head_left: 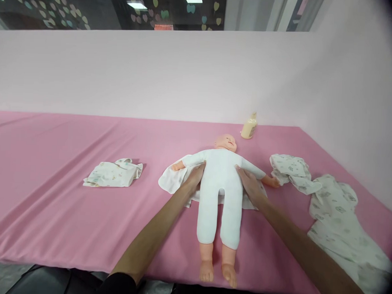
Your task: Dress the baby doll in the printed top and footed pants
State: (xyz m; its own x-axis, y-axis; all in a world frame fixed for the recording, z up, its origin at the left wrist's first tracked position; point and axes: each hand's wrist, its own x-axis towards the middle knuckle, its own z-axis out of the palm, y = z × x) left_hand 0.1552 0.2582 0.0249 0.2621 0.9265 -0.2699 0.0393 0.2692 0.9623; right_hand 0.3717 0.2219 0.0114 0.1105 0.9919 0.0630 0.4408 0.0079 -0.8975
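A baby doll (221, 178) with a white cloth body lies on its back, its head at the far side and its bare feet towards me. Beneath its torso and arms is a spread white garment (172, 178), mostly covered by the doll. My left hand (195, 176) grips the doll's side below the armpit, with its fingertips partly hidden. On the opposite side my right hand (250, 185) holds the torso, thumb on the front and the other fingers partly out of sight.
A folded patterned cloth (114, 173) lies left on the pink sheet (68, 215). Rumpled printed clothing (290, 169) and a larger printed garment (338, 207) lie right. A pale yellow pump bottle (249, 126) stands near the white wall (137, 76).
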